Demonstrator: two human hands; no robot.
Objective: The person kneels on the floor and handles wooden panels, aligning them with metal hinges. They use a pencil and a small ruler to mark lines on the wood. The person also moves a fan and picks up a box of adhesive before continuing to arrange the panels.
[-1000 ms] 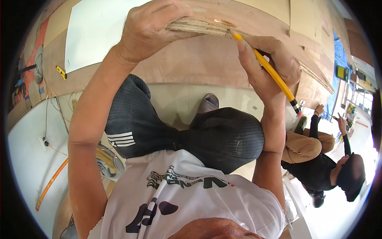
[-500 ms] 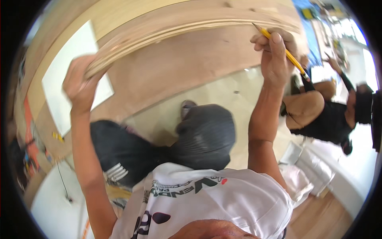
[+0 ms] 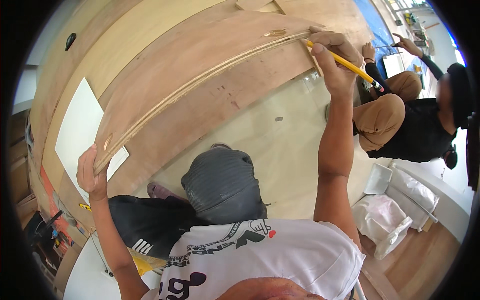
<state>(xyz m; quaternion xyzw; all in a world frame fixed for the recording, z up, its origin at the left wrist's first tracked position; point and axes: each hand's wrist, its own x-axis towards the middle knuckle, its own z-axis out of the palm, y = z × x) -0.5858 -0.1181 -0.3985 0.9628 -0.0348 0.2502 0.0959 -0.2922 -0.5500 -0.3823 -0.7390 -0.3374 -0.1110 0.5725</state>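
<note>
A long plywood panel (image 3: 195, 57) is held tilted up, its layered edge facing me. A round recess (image 3: 275, 33) is cut near its right end, and another recess (image 3: 108, 142) near its left end. My left hand (image 3: 92, 174) is closed around the panel's left end. At the right end, my right hand (image 3: 336, 57) touches the panel's corner while holding a yellow pencil (image 3: 352, 67) between thumb and fingers. The pencil's tip points at the panel's edge, its eraser toward the lower right. Underneath lies a larger plywood sheet (image 3: 220, 102).
A white sheet (image 3: 80, 130) lies on the plywood at left, a small black object (image 3: 71, 41) beyond it. At right a person (image 3: 415, 120) in black sits close, hands over a blue sheet (image 3: 372, 20). White sacks (image 3: 382, 220) and a dustpan (image 3: 378, 179) stand lower right.
My left hand has lowered with the panel's left end, so the panel slants more and its recessed face shows. My right hand stays at the right end with the pencil, slightly shifted left.
</note>
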